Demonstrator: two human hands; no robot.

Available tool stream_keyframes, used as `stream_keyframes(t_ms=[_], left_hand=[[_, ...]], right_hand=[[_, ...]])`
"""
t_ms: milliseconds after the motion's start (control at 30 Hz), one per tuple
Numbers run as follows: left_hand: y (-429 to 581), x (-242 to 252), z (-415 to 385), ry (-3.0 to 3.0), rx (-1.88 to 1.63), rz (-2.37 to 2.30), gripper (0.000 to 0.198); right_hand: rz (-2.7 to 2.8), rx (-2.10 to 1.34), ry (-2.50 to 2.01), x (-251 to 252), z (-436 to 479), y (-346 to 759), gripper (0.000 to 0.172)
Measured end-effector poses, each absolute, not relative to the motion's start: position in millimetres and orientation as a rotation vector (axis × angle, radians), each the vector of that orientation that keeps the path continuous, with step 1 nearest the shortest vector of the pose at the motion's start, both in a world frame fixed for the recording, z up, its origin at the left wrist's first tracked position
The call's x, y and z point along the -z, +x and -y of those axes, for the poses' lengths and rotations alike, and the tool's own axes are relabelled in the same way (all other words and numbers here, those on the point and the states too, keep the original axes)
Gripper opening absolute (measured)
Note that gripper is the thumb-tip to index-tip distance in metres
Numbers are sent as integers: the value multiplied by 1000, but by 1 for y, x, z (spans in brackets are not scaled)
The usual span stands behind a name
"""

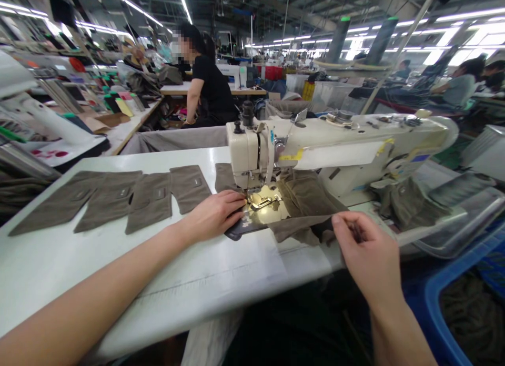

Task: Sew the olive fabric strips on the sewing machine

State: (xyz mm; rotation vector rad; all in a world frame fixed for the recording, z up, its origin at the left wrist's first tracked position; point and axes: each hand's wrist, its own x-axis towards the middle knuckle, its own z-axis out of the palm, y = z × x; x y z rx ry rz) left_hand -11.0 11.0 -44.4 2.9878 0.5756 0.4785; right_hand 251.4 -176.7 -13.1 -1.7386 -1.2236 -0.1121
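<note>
A cream sewing machine (339, 145) stands on the white table (197, 282). Under its presser foot (262, 202) lies a brown-grey fabric piece (303, 205). My left hand (215, 213) rests flat on the table just left of the foot, fingertips touching the fabric edge at the needle plate. My right hand (365, 253) pinches the near right edge of the same fabric at the table's front edge, fingers closed on it.
Several sewn brown-grey pieces (110, 197) lie chained in a row left of the machine. More fabric (410, 205) is heaped right of it, beside a clear tray (461, 219). A blue bin (465, 303) sits lower right. A person in black (209, 87) works at a table behind.
</note>
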Motion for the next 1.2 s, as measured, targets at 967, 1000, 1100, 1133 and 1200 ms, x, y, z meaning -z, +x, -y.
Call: stream_keyframes(t_ms=[967, 1000, 1100, 1133, 1200], left_hand=[[-28, 14, 77, 1198, -328, -856, 78], [-22, 14, 78, 1059, -365, -823, 71], [-16, 17, 72, 950, -578, -833, 37], [-16, 17, 69, 974, -610, -828, 30], [-18, 16, 65, 1056, -604, -780, 27]], right_hand=[[1694, 416, -1281, 23, 178, 182, 16], [1789, 389, -1215, 24, 181, 180, 19], [1980, 198, -1103, 28, 188, 181, 14], [1970, 100, -1095, 29, 189, 183, 11], [1836, -84, -1152, 31, 190, 189, 11]])
